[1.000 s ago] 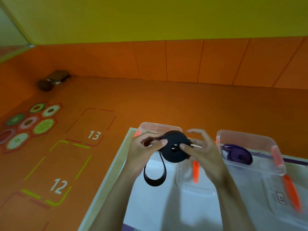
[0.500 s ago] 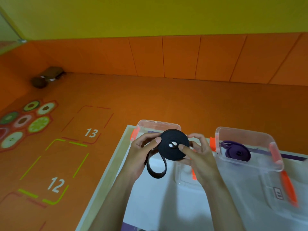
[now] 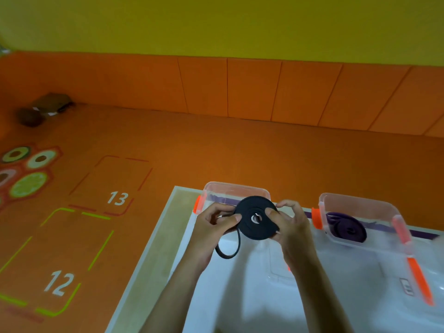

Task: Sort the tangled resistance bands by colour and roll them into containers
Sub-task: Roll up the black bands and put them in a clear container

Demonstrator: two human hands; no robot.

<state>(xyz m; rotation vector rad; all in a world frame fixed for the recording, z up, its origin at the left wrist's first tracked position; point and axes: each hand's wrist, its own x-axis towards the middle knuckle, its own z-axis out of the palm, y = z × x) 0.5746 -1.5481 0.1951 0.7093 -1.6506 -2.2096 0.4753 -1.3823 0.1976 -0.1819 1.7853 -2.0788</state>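
- Both the left grip point(image 3: 213, 227) and right grip point(image 3: 288, 224) pinch the coiled black band point(image 3: 252, 230) between them.
- Its loose end hangs under the left grip.

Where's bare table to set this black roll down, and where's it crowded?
Bare: the white table between your forearms, nearer than the left container. Crowded: right side, with the purple band's container and clear lids lying flat.

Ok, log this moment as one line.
phase: rolling black resistance band | left hand: grips coil | right hand: pinches coil | loose tail: hangs below | purple band: coiled in right container
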